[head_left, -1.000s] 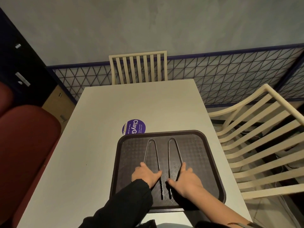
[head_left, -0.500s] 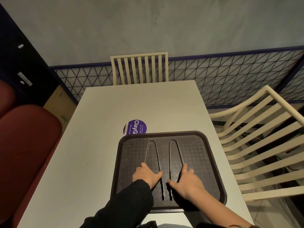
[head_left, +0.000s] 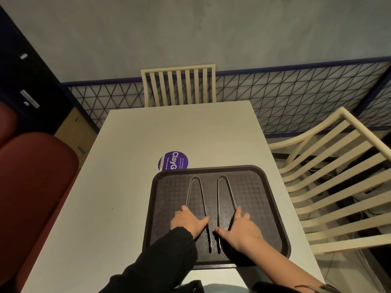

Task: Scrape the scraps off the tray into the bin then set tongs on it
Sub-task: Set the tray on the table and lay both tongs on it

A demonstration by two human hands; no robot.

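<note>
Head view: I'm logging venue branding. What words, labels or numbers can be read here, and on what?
"ClayG": large white letters on the round purple sticker on the white table, cut off by the dark brown plastic tray.
Smaller white lines on that sticker: too small to read.
No other text shows.

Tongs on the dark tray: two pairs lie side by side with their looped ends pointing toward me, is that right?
Not quite. In the head view the left tongs and right tongs do lie side by side on the dark tray, but their looped ends point away from you, toward the far chair.
</note>
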